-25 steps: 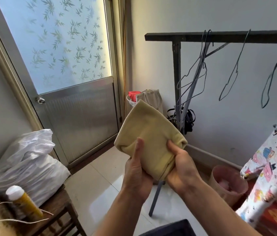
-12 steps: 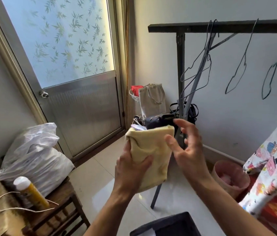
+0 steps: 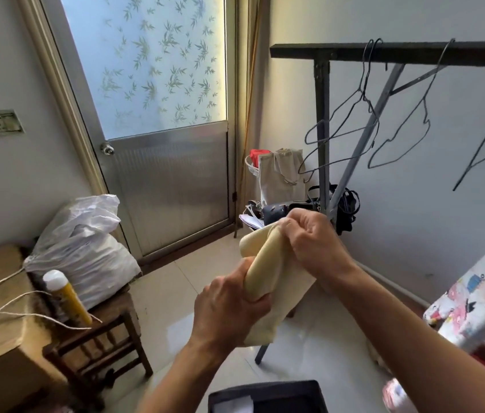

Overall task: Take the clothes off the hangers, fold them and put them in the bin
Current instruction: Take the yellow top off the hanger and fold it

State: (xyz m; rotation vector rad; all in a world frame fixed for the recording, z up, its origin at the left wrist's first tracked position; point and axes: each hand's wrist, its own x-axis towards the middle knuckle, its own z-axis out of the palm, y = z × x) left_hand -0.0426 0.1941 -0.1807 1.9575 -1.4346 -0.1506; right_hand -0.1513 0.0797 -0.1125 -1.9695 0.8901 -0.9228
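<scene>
Both hands hold the yellow cloth (image 3: 265, 257) in the air over the dark bin (image 3: 268, 396): the left hand (image 3: 229, 305) grips its rolled middle, the right hand (image 3: 310, 236) pinches the top, perhaps a folded edge. Bare hangers (image 3: 351, 123) hang from the rack (image 3: 414, 52).

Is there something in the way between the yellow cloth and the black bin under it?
Nothing visible is. The left hand and right hand grip the cloth above the bin. Between them shows only bare floor and the foot of a rack leg, which seems to stand beyond the bin.
</scene>
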